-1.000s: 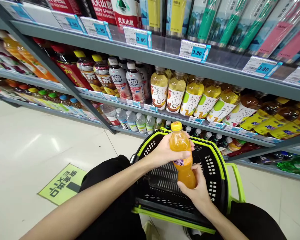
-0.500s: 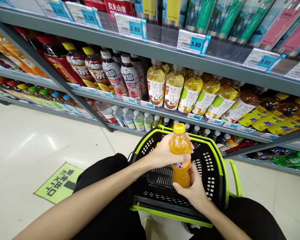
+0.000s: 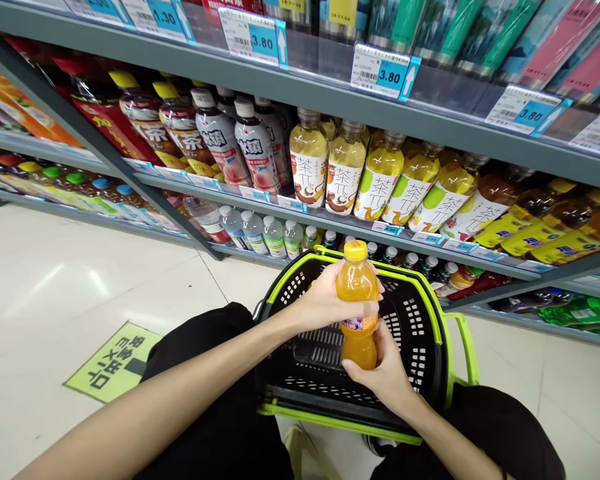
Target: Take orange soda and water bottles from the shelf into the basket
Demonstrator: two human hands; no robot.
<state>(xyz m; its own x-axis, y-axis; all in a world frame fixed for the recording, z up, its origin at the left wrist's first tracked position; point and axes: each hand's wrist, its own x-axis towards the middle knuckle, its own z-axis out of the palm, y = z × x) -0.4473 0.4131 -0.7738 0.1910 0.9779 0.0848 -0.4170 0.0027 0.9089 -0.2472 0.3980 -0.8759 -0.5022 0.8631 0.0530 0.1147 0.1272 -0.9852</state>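
Observation:
An orange drink bottle point(image 3: 359, 287) with a yellow cap is held upright in front of me, above the shopping basket. My left hand point(image 3: 325, 300) wraps round its upper half, thumb across the front. Lower down, my right hand point(image 3: 385, 367) grips the bottle near its base from the right side. Beneath both hands is the black basket point(image 3: 320, 390) with lime-green rim and handles, between my knees. The bottle and my arms hide part of its inside.
Ahead, a grey shelf unit point(image 3: 300, 90) carries rows of drinks, with tea bottles point(image 3: 307, 163) on the middle level and small bottles point(image 3: 275, 237) on the bottom one. Price tags point(image 3: 385, 70) line its edge. A green exit sign point(image 3: 113, 363) lies on the tiled floor at left.
The view has shifted slightly, so shelves, basket and hands all sit a little higher and further left. Both hands keep the same hold on the bottle.

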